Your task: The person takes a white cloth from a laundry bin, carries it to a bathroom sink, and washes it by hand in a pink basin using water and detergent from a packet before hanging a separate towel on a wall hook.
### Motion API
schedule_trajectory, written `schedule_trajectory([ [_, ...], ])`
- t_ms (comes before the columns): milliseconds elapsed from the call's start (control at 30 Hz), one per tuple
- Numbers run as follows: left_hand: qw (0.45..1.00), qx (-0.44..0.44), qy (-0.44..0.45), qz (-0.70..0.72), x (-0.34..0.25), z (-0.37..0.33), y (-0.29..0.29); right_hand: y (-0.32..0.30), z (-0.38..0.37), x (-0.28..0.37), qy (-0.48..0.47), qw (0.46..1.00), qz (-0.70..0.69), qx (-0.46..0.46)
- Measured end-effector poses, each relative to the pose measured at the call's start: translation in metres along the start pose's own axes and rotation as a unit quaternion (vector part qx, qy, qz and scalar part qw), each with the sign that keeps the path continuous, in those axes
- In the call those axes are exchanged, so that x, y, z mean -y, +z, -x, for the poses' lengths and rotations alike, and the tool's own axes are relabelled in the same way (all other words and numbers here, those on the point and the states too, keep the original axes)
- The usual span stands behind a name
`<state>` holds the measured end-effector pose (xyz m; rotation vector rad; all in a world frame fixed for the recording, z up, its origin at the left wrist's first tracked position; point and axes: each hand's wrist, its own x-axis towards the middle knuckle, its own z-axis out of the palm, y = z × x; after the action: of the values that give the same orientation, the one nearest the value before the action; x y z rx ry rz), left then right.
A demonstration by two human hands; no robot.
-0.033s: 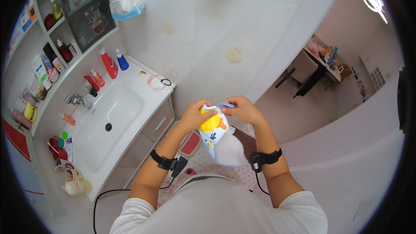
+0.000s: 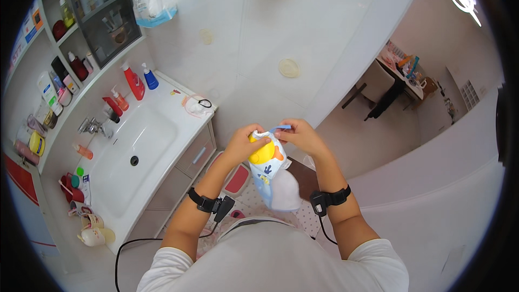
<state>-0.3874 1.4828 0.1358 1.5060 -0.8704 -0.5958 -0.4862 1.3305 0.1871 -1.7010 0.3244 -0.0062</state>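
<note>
Both my hands are raised in front of my chest, holding a small white and light-blue cloth item (image 2: 268,176) with a yellow duck shape on it. My left hand (image 2: 244,143) grips its upper left edge by the yellow part. My right hand (image 2: 304,136) pinches a thin blue loop (image 2: 281,128) at its top. The rest of the cloth hangs down between my forearms. Each wrist wears a black band, and a cable runs from the left one.
A white washbasin (image 2: 135,148) on a drawer cabinet stands to my left, with a tap (image 2: 93,126), red and blue bottles (image 2: 134,82) and wall shelves (image 2: 92,11) behind it. A plastic bag (image 2: 154,1) hangs above. A red-and-white scale (image 2: 237,179) lies on the floor. A doorway at right shows a chair (image 2: 378,84).
</note>
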Motion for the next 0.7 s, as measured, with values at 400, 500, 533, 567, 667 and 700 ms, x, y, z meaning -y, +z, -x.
schedule_trajectory([
  [400,0.979,-0.097,0.18,-0.006,-0.024,-0.038,0.006,-0.005,-0.016,-0.021,-0.109,0.979,-0.122,-0.121],
  [500,0.97,-0.044,0.21,-0.112,-0.033,-0.047,0.0,0.001,-0.021,-0.013,-0.121,0.979,-0.109,-0.122],
  [533,0.965,-0.073,0.219,-0.121,-0.033,-0.051,0.0,0.002,-0.026,-0.013,-0.128,0.978,-0.072,-0.151],
  [567,0.96,-0.102,0.228,-0.129,-0.031,-0.056,0.001,0.002,-0.03,-0.013,-0.136,0.974,-0.035,-0.179],
  [667,0.96,-0.187,0.196,-0.069,-0.025,-0.071,0.007,0.004,-0.041,-0.003,-0.155,0.949,-0.005,-0.273],
  [700,0.96,-0.186,0.196,-0.071,-0.024,-0.079,0.006,0.001,-0.049,-0.002,-0.155,0.949,-0.007,-0.273],
])
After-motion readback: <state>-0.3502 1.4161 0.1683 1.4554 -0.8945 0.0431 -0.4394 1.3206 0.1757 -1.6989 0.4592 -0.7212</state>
